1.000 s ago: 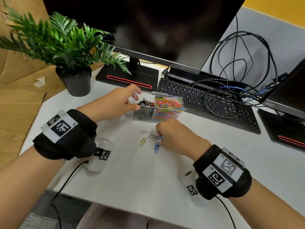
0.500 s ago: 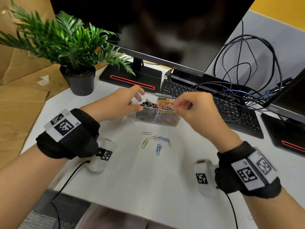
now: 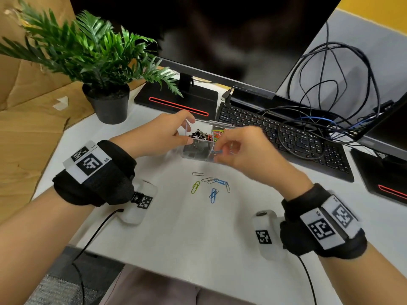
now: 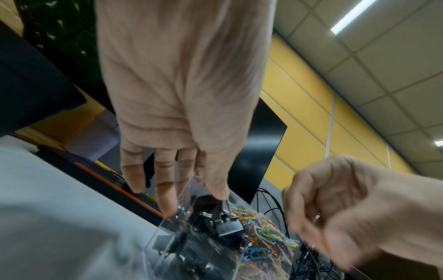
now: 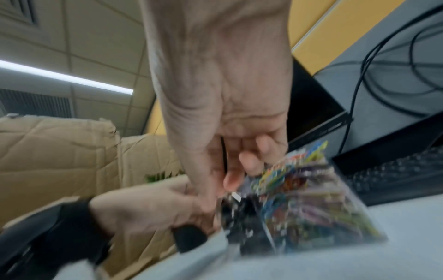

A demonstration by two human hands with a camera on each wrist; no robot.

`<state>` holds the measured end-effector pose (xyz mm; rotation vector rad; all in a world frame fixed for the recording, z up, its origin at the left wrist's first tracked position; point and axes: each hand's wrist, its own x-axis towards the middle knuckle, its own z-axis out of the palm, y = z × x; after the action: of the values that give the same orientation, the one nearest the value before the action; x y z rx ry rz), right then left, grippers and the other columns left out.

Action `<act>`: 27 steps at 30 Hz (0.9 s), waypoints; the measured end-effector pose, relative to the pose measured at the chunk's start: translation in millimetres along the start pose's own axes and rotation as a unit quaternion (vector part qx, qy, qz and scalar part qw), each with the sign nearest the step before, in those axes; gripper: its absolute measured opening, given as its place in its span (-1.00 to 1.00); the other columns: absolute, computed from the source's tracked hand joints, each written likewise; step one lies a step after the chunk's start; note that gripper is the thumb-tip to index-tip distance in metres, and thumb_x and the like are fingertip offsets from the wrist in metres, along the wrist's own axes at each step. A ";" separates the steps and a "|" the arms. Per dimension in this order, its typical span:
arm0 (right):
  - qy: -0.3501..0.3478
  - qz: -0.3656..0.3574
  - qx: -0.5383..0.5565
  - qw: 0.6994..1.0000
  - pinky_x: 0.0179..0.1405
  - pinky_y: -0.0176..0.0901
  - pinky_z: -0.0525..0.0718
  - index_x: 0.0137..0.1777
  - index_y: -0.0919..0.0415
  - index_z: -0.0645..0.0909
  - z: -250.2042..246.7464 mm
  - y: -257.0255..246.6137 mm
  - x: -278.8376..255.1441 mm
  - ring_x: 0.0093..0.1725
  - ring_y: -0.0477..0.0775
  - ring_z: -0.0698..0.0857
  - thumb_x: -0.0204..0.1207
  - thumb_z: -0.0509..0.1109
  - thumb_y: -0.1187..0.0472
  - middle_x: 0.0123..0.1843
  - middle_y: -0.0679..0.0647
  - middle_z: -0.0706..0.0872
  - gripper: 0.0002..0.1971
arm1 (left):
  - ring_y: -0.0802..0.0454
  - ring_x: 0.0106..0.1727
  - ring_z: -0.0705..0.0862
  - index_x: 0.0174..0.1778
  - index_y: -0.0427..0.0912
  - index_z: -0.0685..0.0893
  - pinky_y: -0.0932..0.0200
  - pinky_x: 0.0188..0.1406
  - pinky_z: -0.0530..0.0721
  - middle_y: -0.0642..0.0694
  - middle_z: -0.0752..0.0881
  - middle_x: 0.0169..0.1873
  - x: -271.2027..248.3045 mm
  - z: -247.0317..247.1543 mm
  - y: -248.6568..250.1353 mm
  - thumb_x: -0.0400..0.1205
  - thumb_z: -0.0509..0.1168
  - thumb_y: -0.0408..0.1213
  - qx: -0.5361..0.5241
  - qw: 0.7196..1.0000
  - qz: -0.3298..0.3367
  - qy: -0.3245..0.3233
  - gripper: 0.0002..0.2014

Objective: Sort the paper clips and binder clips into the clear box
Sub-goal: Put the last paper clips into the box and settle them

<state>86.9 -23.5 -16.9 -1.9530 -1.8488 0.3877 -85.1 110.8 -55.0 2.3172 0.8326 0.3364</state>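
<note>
The clear box (image 3: 196,151) stands on the white desk with black binder clips (image 3: 199,135) in its left half and coloured paper clips (image 3: 217,134) in its right half. My left hand (image 3: 188,130) grips the box's left end, thumb on the near wall and fingers on the far rim (image 4: 194,197). My right hand (image 3: 222,150) hovers blurred at the box's front right with its fingers curled, and I see no clip between them (image 5: 215,185). Several loose paper clips lie in front of the box: a green one (image 3: 195,187), a blue one (image 3: 213,195) and a silver one (image 3: 198,173).
A potted plant (image 3: 105,106) stands at the back left beside a monitor base (image 3: 176,100). Behind the box lie a black keyboard (image 3: 286,137) and a tangle of cables (image 3: 330,106). Another monitor base (image 3: 385,179) sits far right. Cardboard (image 3: 33,128) borders the desk's left edge.
My right hand rose from the loose clips to above the box pinching one, then sank to the box's front right. My left hand kept its hold on the box.
</note>
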 end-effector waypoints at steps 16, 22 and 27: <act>-0.159 -0.013 -0.111 0.981 -0.11 0.01 0.67 -0.09 0.19 0.73 54.3 -3.1 10.0 -0.10 0.14 0.66 0.38 0.55 0.15 -0.12 0.05 0.72 -0.84 | 0.00 -0.05 0.66 0.41 -0.02 0.42 0.30 -0.13 0.56 0.05 0.59 0.19 0.4 -0.4 -0.7 0.66 0.33 -0.16 0.001 1.000 0.000 -0.001 -0.59; -0.147 -0.031 -0.127 0.980 -0.17 0.05 0.68 -0.19 0.24 0.73 59.0 -8.3 8.0 -0.16 0.26 0.66 0.40 0.33 0.40 -0.21 0.10 0.70 -0.85 | 0.00 -0.06 0.66 0.40 -0.02 0.42 0.27 -0.11 0.57 0.05 0.60 0.18 0.0 0.2 0.1 0.66 0.33 -0.17 0.001 1.000 -0.001 -0.002 -0.60; -0.172 -0.045 -0.192 0.965 -0.33 -0.08 0.46 -0.18 0.21 0.63 57.9 -11.1 6.6 -0.11 0.30 0.62 0.47 0.26 0.37 -0.15 0.17 0.67 -0.87 | 0.00 -0.05 0.65 0.40 -0.02 0.42 0.29 -0.11 0.56 0.05 0.59 0.18 -0.7 -0.3 0.7 0.66 0.33 -0.16 0.000 1.000 -0.002 -0.002 -0.60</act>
<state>50.1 -10.3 -61.5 -2.1421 -2.3738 0.3816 -85.4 110.1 -54.3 2.3154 0.8365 0.3292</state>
